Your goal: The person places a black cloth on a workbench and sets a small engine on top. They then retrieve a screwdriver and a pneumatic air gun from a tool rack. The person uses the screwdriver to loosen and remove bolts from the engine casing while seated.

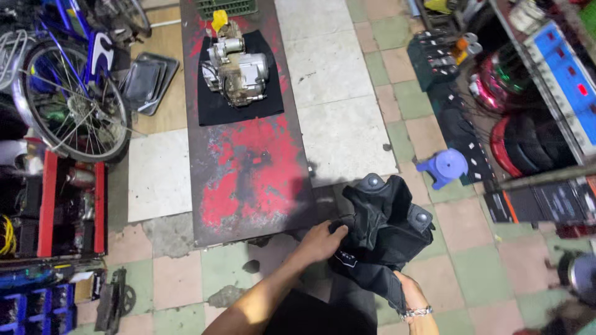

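Note:
I hold a black plastic body panel (385,223), bulky and folded-looking, with two round grey fittings on it, in front of me above the tiled floor. My left hand (323,241) grips its left edge. My right hand (411,293), with a metal bracelet at the wrist, grips its lower end from below. Ahead lies a long worn red and dark metal platform (248,167). A dirty silver engine (239,69) sits on a black mat (214,105) at its far end.
A blue bicycle (68,80) stands at the left, with metal trays (146,80) beside it and a red tool rack (56,205) below. A small purple stool (444,166) is on the right, near shelves with seats and parts (528,118).

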